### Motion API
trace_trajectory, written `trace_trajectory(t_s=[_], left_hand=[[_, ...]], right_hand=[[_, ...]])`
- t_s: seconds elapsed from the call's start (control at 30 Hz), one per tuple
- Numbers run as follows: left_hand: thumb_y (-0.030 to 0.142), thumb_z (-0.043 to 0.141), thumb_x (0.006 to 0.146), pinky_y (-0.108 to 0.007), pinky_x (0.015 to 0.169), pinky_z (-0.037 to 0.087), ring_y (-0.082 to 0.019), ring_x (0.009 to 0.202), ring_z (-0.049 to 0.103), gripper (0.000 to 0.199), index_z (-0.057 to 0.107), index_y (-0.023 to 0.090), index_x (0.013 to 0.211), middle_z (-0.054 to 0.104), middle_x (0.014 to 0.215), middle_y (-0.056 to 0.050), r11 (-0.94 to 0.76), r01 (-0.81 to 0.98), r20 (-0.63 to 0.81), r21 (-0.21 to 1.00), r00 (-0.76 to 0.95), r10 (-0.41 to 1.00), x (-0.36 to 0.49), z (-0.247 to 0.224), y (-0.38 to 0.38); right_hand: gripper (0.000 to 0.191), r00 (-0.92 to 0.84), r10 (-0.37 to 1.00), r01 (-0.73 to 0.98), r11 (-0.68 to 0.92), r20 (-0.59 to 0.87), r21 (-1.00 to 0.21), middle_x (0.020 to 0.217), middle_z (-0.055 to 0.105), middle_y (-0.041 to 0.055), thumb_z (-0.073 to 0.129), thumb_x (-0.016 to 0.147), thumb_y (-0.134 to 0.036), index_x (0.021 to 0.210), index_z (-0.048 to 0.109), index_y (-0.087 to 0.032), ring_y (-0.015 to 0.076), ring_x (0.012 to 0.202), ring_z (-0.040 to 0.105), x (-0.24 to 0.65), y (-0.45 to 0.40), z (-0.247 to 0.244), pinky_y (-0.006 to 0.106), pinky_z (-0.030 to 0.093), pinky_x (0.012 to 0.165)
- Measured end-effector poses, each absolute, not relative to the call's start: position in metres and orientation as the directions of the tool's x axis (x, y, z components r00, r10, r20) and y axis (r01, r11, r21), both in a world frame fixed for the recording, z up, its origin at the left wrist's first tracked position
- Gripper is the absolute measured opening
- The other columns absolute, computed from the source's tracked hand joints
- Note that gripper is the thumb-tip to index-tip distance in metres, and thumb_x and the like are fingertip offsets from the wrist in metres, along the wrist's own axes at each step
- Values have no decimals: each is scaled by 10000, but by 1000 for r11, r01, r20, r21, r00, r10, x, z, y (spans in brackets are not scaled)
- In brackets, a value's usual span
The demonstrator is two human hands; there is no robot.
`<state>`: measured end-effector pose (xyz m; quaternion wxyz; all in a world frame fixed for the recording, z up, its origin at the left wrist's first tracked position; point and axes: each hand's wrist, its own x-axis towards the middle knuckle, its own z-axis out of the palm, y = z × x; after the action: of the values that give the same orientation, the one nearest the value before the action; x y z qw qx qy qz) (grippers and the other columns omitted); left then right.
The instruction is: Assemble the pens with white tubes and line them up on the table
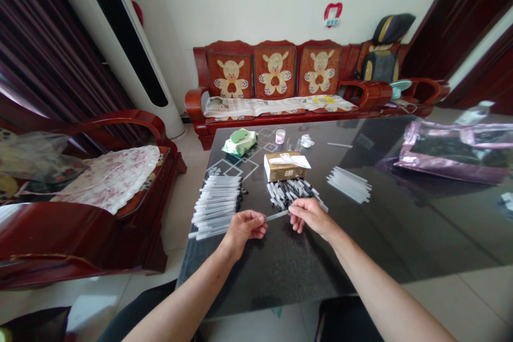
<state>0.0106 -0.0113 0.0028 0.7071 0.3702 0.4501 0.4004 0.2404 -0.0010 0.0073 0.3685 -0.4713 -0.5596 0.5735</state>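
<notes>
A pale, translucent pen tube (pixel 277 215) spans the gap between my two hands above the dark table. My left hand (pixel 247 228) pinches its left end, and my right hand (pixel 306 215) pinches the right end, where the fingertips hide it. Left of my left hand lies a stacked row of pens (pixel 216 206), their dark ends facing right. Just beyond my right hand is a jumbled pile of black-and-white pen parts (pixel 294 192). Farther right, a bundle of pale tubes (pixel 349 184) lies apart from the pile.
Behind the pile stands a gold tissue box (pixel 285 166). A green wipes pack (pixel 239 142), small cup (pixel 280 136), crumpled tissue (pixel 307 141) and single tube (pixel 340 145) lie farther back. A purple-edged clear bag (pixel 452 152) is at the right of the table (pixel 272 278).
</notes>
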Motion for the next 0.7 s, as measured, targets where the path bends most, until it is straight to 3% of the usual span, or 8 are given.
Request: trace_trajectory(t_s=[0.1, 0.23, 0.37, 0.47, 0.57, 0.7], left_hand=[[321, 754, 646, -194, 506, 488, -96, 526, 591, 291, 648, 88, 783, 673, 678, -80, 401, -233, -337, 886, 272, 902, 10, 3, -11], [330, 761, 633, -197, 505, 487, -99, 526, 590, 303, 648, 91, 782, 670, 672, -77, 401, -227, -338, 888, 271, 901, 10, 4, -11], [329, 764, 629, -199, 504, 488, -99, 525, 590, 304, 647, 91, 777, 671, 671, -77, 401, -225, -337, 888, 274, 901, 10, 4, -11], [333, 763, 630, -198, 503, 487, -99, 523, 593, 306, 649, 92, 778, 672, 669, -77, 398, -232, -333, 888, 272, 903, 11, 5, -11], [332, 768, 623, -199, 502, 486, -99, 520, 592, 309, 649, 90, 774, 672, 665, -77, 397, -233, -334, 888, 269, 903, 11, 5, -12], [334, 767, 622, -199, 499, 485, -99, 519, 591, 314, 648, 89, 778, 672, 666, -77, 393, -226, -330, 891, 273, 904, 11, 5, -12]], right_hand=[[360, -273, 952, 95, -115, -137, -989, 609, 631, 39, 534, 820, -464, 789, 589, -110, 139, 480, 616, 240, -1, 8, 227, 483, 406], [351, -290, 951, 63, -94, -109, -994, 660, 650, 41, 633, 750, -426, 896, 594, -110, 153, 533, 639, 241, -1, 8, 254, 520, 467], [372, -292, 947, 111, -109, -137, -988, 619, 639, 49, 579, 778, -482, 766, 585, -110, 143, 500, 625, 240, -1, 9, 227, 491, 428], [409, -266, 949, 99, -145, -166, -985, 620, 638, 48, 519, 811, -516, 809, 586, -113, 138, 496, 623, 240, -2, 11, 224, 489, 426], [378, -277, 950, 80, -124, -141, -989, 647, 647, 43, 583, 780, -469, 903, 596, -112, 145, 518, 632, 240, -3, 11, 238, 502, 448], [343, -293, 948, 110, -98, -126, -989, 623, 647, 43, 608, 763, -454, 794, 604, -113, 145, 503, 629, 240, -2, 8, 233, 492, 427]])
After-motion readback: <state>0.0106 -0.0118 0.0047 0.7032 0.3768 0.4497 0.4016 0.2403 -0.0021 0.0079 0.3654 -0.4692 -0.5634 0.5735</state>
